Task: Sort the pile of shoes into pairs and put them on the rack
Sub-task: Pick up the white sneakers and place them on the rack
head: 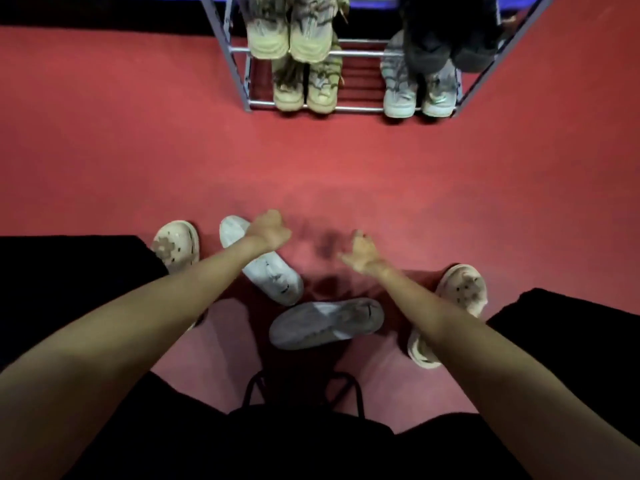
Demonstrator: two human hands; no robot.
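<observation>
Both hands, left hand (269, 227) and right hand (363, 252), hover empty and spread over bare red floor (346, 168); the rack (242, 81) stands far.

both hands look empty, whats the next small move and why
Probably lower the left hand onto the white sneaker just under it. Both hands are empty, the right hand open, and its likely mate, the grey-white sneaker, lies close by on the floor.

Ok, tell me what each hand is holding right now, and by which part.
Nothing is held. The left hand hovers above the white sneaker, and the right hand is open over the red floor, fingers spread.
</observation>
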